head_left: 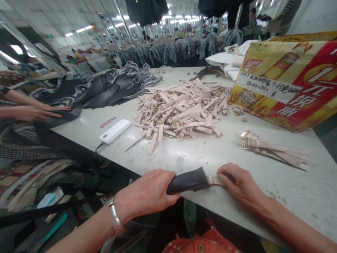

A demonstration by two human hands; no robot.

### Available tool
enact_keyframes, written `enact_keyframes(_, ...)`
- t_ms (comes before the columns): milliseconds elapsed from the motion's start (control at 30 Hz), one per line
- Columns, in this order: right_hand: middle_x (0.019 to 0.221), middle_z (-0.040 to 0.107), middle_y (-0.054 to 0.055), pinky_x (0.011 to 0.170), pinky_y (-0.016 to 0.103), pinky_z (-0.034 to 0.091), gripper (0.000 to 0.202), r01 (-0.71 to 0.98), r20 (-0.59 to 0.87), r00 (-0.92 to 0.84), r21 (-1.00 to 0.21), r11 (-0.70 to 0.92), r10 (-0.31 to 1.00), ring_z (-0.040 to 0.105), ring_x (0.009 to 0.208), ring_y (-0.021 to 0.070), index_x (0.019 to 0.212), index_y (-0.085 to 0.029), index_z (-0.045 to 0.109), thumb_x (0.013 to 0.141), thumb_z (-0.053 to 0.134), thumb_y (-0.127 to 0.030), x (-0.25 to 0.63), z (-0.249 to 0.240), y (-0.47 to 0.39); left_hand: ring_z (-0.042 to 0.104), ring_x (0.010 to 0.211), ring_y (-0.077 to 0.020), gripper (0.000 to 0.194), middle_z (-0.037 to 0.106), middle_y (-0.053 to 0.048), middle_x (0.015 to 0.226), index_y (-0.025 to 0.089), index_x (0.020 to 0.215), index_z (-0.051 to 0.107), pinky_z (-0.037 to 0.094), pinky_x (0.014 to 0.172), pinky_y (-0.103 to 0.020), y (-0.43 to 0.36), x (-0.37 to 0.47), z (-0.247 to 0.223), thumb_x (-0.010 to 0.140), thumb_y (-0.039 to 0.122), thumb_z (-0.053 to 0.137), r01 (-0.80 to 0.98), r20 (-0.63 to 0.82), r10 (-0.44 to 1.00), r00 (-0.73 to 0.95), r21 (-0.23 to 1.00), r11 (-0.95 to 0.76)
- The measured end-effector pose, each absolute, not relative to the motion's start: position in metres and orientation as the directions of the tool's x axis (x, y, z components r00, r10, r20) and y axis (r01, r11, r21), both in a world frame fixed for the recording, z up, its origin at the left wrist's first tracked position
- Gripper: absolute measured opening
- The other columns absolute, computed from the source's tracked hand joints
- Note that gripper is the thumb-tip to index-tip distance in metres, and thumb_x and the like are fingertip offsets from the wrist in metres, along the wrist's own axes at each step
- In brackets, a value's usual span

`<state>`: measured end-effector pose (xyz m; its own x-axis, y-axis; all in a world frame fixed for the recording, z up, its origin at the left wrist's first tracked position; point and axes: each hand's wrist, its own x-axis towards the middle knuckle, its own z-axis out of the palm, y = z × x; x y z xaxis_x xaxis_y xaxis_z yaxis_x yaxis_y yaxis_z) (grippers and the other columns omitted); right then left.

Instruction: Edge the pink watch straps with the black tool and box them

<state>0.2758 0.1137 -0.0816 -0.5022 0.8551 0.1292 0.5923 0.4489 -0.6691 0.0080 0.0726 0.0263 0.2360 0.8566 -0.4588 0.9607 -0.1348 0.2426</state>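
My left hand point(149, 191), with a silver bracelet at the wrist, is wrapped round a black leather piece point(188, 181) at the table's front edge. A beige strap point(213, 180) sticks out of the right end of the black piece. My right hand point(235, 177) pinches the free end of that strap. Beyond my hands lies a large pile of beige straps point(181, 110) with gold buckles. A smaller bundle of straps point(275, 149) rests to the right, buckles toward the left.
A printed cardboard box point(284, 84) stands at the right. On the left are a white device point(115, 131), a red pen-like tool point(107, 122) and dark leather pieces point(110, 88). Another person's hands point(39, 111) are at the far left.
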Motion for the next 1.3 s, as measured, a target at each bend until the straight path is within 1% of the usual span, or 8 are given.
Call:
enact_keyframes(100, 0.067, 0.056, -0.001, 0.063, 0.028, 0.039, 0.018, 0.614, 0.088, -0.393, -0.717, 0.332, 0.915, 0.052, 0.064, 0.0147, 0.077, -0.02, 0.054, 0.09, 0.045, -0.029, 0.277, -0.081, 0.113, 0.061, 0.077, -0.0194, 0.027, 0.065, -0.003, 0.081, 0.022, 0.087, 0.063, 0.043, 0.067, -0.027, 0.075, 0.005, 0.024, 0.077, 0.044, 0.052, 0.962, -0.453, 0.862, 0.229, 0.24, -0.13)
enact_keyframes(167, 0.064, 0.054, -0.001, 0.06, 0.027, 0.039, 0.023, 0.61, 0.072, -0.376, -0.731, 0.306, 0.924, 0.051, 0.061, 0.0144, 0.074, -0.02, 0.053, 0.091, 0.044, -0.032, 0.276, -0.079, 0.113, 0.061, 0.078, -0.0195, 0.027, 0.065, -0.003, 0.082, 0.022, 0.087, 0.063, 0.043, 0.067, -0.026, 0.076, 0.003, 0.023, 0.077, 0.045, 0.052, 0.962, -0.452, 0.861, 0.236, 0.235, -0.14)
enact_keyframes(367, 0.078, 0.061, 0.002, 0.065, 0.028, 0.042, 0.007, 0.518, 0.109, -0.538, -0.739, 0.43, 0.836, 0.055, 0.072, 0.0158, 0.082, -0.02, 0.06, 0.081, 0.053, -0.019, 0.278, -0.073, 0.113, 0.06, 0.075, -0.0191, 0.025, 0.065, -0.002, 0.079, 0.023, 0.086, 0.062, 0.042, 0.064, -0.026, 0.081, 0.007, 0.025, 0.077, 0.044, 0.052, 0.958, -0.452, 0.853, 0.261, 0.233, -0.17)
enact_keyframes(700, 0.074, 0.059, 0.0, 0.064, 0.027, 0.04, 0.004, 0.537, 0.126, -0.501, -0.731, 0.422, 0.856, 0.054, 0.068, 0.0143, 0.077, -0.019, 0.058, 0.076, 0.057, -0.015, 0.276, -0.08, 0.113, 0.06, 0.071, -0.0171, 0.025, 0.065, -0.002, 0.076, 0.021, 0.084, 0.063, 0.042, 0.062, -0.023, 0.094, 0.016, 0.022, 0.075, 0.043, 0.054, 0.932, -0.466, 0.838, 0.285, 0.339, -0.129)
enact_keyframes(867, 0.072, 0.059, 0.0, 0.06, 0.026, 0.039, 0.004, 0.521, 0.119, -0.502, -0.749, 0.409, 0.857, 0.052, 0.065, 0.0139, 0.076, -0.019, 0.059, 0.076, 0.058, -0.015, 0.277, -0.081, 0.112, 0.059, 0.065, -0.0151, 0.024, 0.064, 0.001, 0.072, 0.022, 0.082, 0.064, 0.038, 0.055, -0.022, 0.085, 0.001, 0.027, 0.076, 0.042, 0.052, 0.946, -0.499, 0.837, 0.224, 0.318, -0.064)
enact_keyframes(967, 0.071, 0.059, 0.001, 0.06, 0.026, 0.038, 0.005, 0.516, 0.131, -0.503, -0.747, 0.418, 0.855, 0.052, 0.065, 0.014, 0.075, -0.019, 0.059, 0.076, 0.057, -0.015, 0.277, -0.08, 0.113, 0.059, 0.063, -0.0146, 0.022, 0.064, 0.002, 0.07, 0.022, 0.078, 0.063, 0.037, 0.054, -0.021, 0.082, -0.001, 0.028, 0.076, 0.041, 0.053, 0.945, -0.511, 0.825, 0.24, 0.317, -0.079)
enact_keyframes(1167, 0.072, 0.059, 0.0, 0.062, 0.026, 0.039, 0.005, 0.514, 0.14, -0.508, -0.742, 0.43, 0.85, 0.053, 0.067, 0.0141, 0.074, -0.018, 0.058, 0.076, 0.057, -0.014, 0.276, -0.078, 0.112, 0.059, 0.067, -0.016, 0.024, 0.065, -0.001, 0.072, 0.021, 0.081, 0.063, 0.04, 0.058, -0.023, 0.093, 0.02, 0.024, 0.075, 0.041, 0.054, 0.93, -0.452, 0.844, 0.288, 0.341, -0.135)
enact_keyframes(1300, 0.073, 0.057, 0.001, 0.062, 0.026, 0.039, 0.006, 0.543, 0.133, -0.51, -0.716, 0.438, 0.85, 0.051, 0.068, 0.0147, 0.076, -0.018, 0.056, 0.073, 0.057, -0.013, 0.276, -0.075, 0.109, 0.059, 0.066, -0.016, 0.028, 0.065, -0.002, 0.075, 0.019, 0.085, 0.063, 0.04, 0.057, -0.023, 0.1, 0.026, 0.019, 0.076, 0.043, 0.052, 0.931, -0.423, 0.87, 0.254, 0.35, -0.101)
